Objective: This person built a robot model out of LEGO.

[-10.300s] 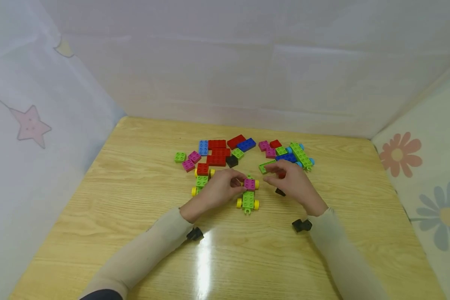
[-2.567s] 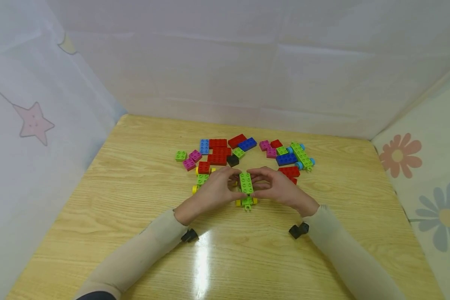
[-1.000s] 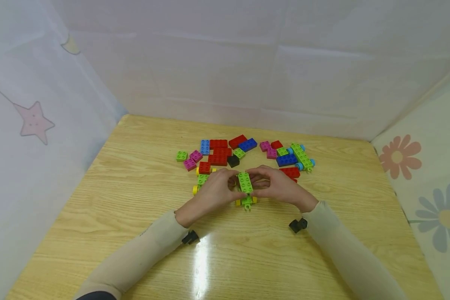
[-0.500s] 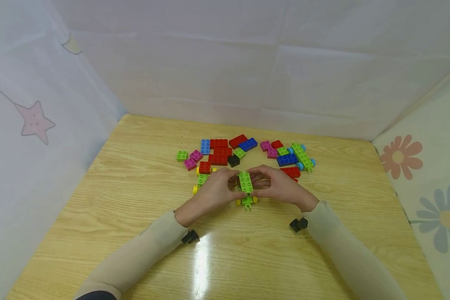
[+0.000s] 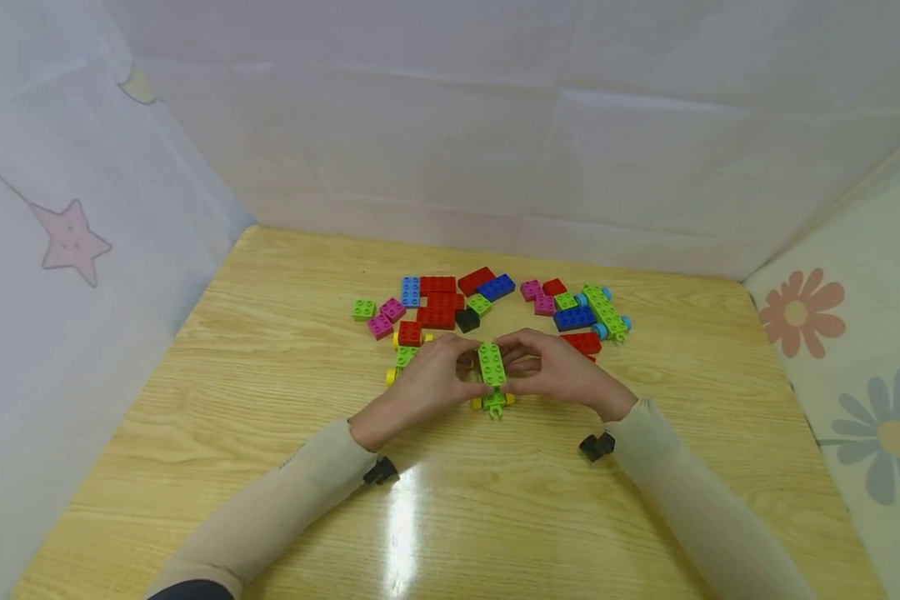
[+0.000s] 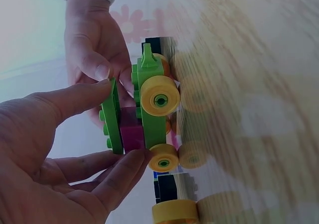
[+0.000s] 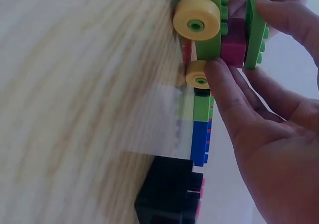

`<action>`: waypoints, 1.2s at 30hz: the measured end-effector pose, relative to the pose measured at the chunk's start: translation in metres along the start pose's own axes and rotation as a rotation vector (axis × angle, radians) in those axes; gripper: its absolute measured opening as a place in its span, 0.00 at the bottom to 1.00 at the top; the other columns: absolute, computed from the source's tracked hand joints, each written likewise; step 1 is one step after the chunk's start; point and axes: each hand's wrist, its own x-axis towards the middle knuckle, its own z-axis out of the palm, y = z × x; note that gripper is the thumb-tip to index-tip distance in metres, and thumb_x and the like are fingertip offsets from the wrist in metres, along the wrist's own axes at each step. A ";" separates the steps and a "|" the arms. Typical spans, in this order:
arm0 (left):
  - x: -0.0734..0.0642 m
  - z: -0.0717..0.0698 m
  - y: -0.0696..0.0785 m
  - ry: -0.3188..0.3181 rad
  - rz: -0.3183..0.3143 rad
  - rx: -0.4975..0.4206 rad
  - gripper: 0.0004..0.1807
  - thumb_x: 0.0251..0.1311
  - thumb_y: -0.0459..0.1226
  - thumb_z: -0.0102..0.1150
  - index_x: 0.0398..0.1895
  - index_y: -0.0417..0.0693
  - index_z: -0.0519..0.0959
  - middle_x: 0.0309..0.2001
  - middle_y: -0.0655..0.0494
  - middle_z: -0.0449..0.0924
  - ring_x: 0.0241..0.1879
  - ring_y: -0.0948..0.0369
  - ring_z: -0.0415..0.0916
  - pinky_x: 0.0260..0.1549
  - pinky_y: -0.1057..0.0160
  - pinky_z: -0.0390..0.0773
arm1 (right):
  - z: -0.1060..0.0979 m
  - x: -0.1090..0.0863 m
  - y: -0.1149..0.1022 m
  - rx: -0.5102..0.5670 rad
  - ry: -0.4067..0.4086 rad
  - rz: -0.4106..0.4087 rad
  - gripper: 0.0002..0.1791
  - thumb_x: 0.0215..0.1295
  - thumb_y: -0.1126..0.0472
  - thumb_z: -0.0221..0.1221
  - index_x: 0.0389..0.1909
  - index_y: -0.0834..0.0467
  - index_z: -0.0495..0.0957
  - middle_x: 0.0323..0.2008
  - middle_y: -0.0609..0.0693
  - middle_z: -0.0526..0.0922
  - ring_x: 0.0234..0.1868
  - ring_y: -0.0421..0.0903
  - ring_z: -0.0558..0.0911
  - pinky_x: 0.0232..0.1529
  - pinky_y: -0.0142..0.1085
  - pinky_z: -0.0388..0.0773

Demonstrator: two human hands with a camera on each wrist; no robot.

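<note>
A flat bright green plate (image 5: 491, 364) with studs lies over a pink brick (image 6: 132, 129), which sits on a green wheeled base (image 6: 154, 127) with yellow wheels. My left hand (image 5: 433, 379) pinches the plate from the left, its thumb at the near end and fingers at the far end. From the right, my right hand (image 5: 558, 375) grips the same plate likewise. In the left wrist view the plate leans slightly against the pink brick; whether its studs are pressed home I cannot tell. In the head view the plate covers the pink brick.
Left of the base stands another yellow-wheeled green base with a red brick (image 5: 409, 333). Behind lie red bricks (image 5: 437, 317), a blue brick (image 5: 497, 287) and a black brick (image 5: 467, 320). A blue-wheeled green base (image 5: 603, 312) stands right. Near the right hand is a black brick (image 7: 164, 191).
Ten seconds ago the left hand was at the pink brick and the right hand reached to the green plate on the table. The plate has since come over the pink brick; recently hardly any motion.
</note>
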 end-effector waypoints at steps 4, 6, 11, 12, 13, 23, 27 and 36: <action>-0.002 -0.001 0.002 0.005 0.008 0.003 0.31 0.62 0.51 0.84 0.63 0.45 0.87 0.50 0.53 0.89 0.49 0.54 0.81 0.49 0.56 0.83 | -0.001 -0.001 -0.001 -0.046 0.002 -0.018 0.35 0.70 0.55 0.78 0.76 0.51 0.78 0.66 0.48 0.86 0.67 0.50 0.88 0.73 0.52 0.84; -0.003 -0.001 0.003 0.006 0.006 0.011 0.32 0.62 0.51 0.84 0.63 0.45 0.87 0.50 0.53 0.89 0.49 0.54 0.81 0.49 0.56 0.82 | -0.001 -0.001 -0.001 -0.062 0.004 -0.022 0.35 0.70 0.55 0.78 0.76 0.51 0.78 0.65 0.47 0.86 0.66 0.50 0.88 0.73 0.53 0.84; -0.004 0.000 0.003 0.001 0.005 0.027 0.34 0.63 0.51 0.83 0.66 0.42 0.86 0.53 0.50 0.88 0.51 0.53 0.81 0.52 0.55 0.83 | 0.000 -0.003 -0.001 -0.090 0.017 -0.021 0.35 0.70 0.55 0.77 0.76 0.51 0.79 0.64 0.47 0.86 0.65 0.50 0.89 0.73 0.54 0.84; -0.004 0.000 0.002 -0.002 0.003 0.028 0.34 0.63 0.52 0.83 0.66 0.42 0.86 0.54 0.50 0.88 0.51 0.53 0.81 0.52 0.55 0.84 | 0.000 -0.003 -0.001 -0.095 0.019 -0.022 0.35 0.70 0.54 0.77 0.76 0.52 0.78 0.64 0.48 0.86 0.65 0.50 0.89 0.73 0.54 0.84; -0.003 0.000 0.002 -0.003 0.005 0.028 0.35 0.63 0.52 0.83 0.67 0.42 0.86 0.54 0.50 0.88 0.52 0.53 0.81 0.53 0.54 0.84 | 0.001 -0.003 -0.001 -0.098 0.024 -0.020 0.36 0.70 0.54 0.77 0.76 0.52 0.78 0.64 0.48 0.86 0.66 0.50 0.89 0.73 0.54 0.84; 0.003 0.009 -0.011 -0.030 -0.048 -0.010 0.43 0.64 0.54 0.82 0.78 0.45 0.79 0.64 0.51 0.86 0.60 0.54 0.82 0.64 0.49 0.85 | 0.006 -0.006 0.001 -0.093 0.075 0.006 0.38 0.70 0.53 0.77 0.77 0.57 0.76 0.65 0.53 0.86 0.66 0.54 0.88 0.74 0.56 0.83; 0.001 0.006 -0.008 -0.041 -0.057 -0.034 0.42 0.66 0.52 0.81 0.78 0.44 0.78 0.65 0.49 0.86 0.61 0.54 0.82 0.65 0.48 0.85 | 0.007 -0.007 0.000 -0.091 0.092 0.007 0.37 0.70 0.53 0.77 0.77 0.57 0.76 0.65 0.54 0.86 0.65 0.54 0.88 0.73 0.56 0.83; -0.002 0.005 -0.004 -0.046 -0.041 -0.024 0.40 0.68 0.50 0.80 0.78 0.41 0.78 0.64 0.46 0.87 0.59 0.53 0.84 0.62 0.50 0.86 | 0.007 -0.007 -0.001 -0.134 0.128 0.018 0.38 0.69 0.52 0.78 0.76 0.58 0.77 0.66 0.54 0.85 0.64 0.54 0.87 0.74 0.57 0.83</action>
